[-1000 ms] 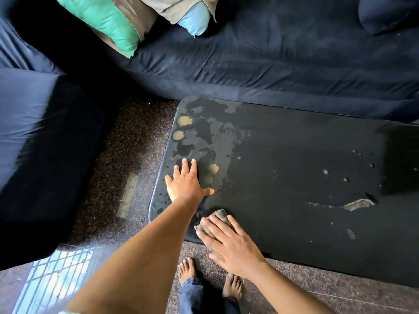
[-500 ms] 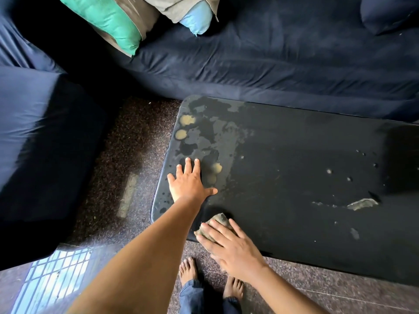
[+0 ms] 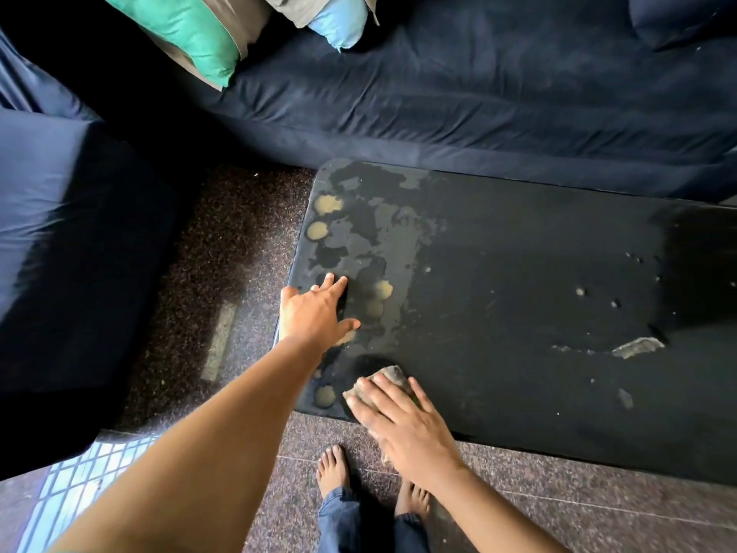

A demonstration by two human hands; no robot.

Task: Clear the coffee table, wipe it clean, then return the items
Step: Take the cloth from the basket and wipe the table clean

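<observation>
While the cloth [image 3: 389, 379] sat at the near rim, most of the table [image 3: 518, 253] waited

As I watched through the head camera, the left hand [image 3: 311, 313] lay flat on the top by its left end, fingers straight, gripping nothing; the right hand [image 3: 402, 417] pressed the cloth down under spread fingers, none curled round it, at the near edge by the left corner; no items stood on the top, so I judged the wiping was in hand.

The risks I saw were these: the cloth was only pressed, not clutched, so a quick stroke could have let it slide out from under the palm; it lay so close to the rim that a pull toward the body could have dragged it onto the floor [image 3: 558, 512] by the bare feet [image 3: 333, 468]; the left palm rested among the pale blotches [image 3: 359, 241], and I could not tell whether they were damp or worn finish, so it might have smeared them; a lifted flake [image 3: 638, 347] to the right could have snagged the cloth.

For room, the sofa [image 3: 478, 93] ran just beside the far edge; a dark seat [image 3: 60, 233] stood apart on the left; the long run of top to the right was open.
</observation>
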